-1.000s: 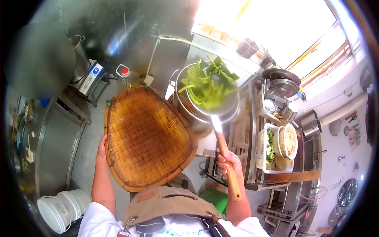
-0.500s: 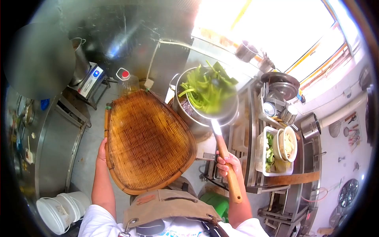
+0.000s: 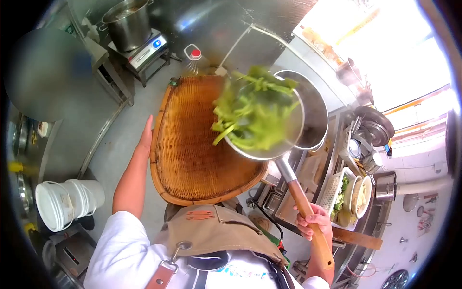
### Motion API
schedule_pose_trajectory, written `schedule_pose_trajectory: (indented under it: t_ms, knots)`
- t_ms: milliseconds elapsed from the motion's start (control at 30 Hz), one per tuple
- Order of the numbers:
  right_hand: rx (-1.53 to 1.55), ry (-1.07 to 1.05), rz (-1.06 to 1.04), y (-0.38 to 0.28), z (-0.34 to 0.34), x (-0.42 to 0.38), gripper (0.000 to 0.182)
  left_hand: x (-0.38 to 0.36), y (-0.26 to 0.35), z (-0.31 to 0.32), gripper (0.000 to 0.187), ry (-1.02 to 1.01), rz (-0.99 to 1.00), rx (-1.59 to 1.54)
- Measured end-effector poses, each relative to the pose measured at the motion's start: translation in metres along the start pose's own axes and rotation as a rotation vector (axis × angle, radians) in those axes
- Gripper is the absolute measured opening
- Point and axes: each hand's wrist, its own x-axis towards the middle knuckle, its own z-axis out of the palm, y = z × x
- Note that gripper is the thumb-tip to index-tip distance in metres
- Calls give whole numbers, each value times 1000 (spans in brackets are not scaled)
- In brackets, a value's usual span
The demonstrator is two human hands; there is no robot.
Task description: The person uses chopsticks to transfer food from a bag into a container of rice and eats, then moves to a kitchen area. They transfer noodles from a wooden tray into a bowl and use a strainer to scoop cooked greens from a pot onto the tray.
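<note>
My right hand [image 3: 314, 221] is wrapped round the wooden handle of a large round metal strainer [image 3: 301, 126]. Leafy greens [image 3: 260, 113] with pale stems are heaped in it, blurred by motion, some hanging past its left rim. The strainer is over the right part of a brown woven bamboo tray [image 3: 192, 139]. At the tray's left edge, my left hand [image 3: 146, 137] holds it, with the other fingers hidden beneath. Just behind the strainer stands a tall metal pot [image 3: 315, 113], its inside partly visible.
A clear jug with a red cap [image 3: 195, 55] stands beyond the tray. At the back left, another pot [image 3: 127, 29] sits on a small cooker. White buckets [image 3: 70, 202] are at the lower left. On the right counter, a white basket [image 3: 339, 197] holds greens and bowls.
The strainer of greens has moved left from above the pot to over the tray. My view has shifted, so the surroundings sit differently. Both hands keep their holds.
</note>
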Motion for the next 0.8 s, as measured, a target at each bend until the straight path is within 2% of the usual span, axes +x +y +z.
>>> schedule_pose_trajectory:
  t_ms: [100,233,333,367,400,467,567,700,800]
  knots:
    - [-264,164,107,-1,33,9,45,6,2,-3,79,-57,-21,-76]
    - [-608,215,116,9,66,33,46,4,0,-1,81,-169,30,-107]
    - [-982,288,-54,28,60,49,48,-2,-1,-3,81,-179,10,-112]
    - [-1226,262,-249,38,60,52,51,1,-4,-6,81,-193,13,-112]
    - [-1407,284,-296,40,72,49,52,4,-4,-9,81,-210,22,-111]
    - [-1502,275,-500,52,66,49,54,5,-6,-13,82,-134,-14,-111]
    - [-1555,279,-688,64,75,41,54,3,-6,-14,82,-36,-17,-77]
    - [-1498,314,-553,91,61,33,63,6,-6,-18,83,23,-40,-78]
    - [-1341,307,-536,89,63,24,56,-1,-2,-11,75,-15,-63,-51]
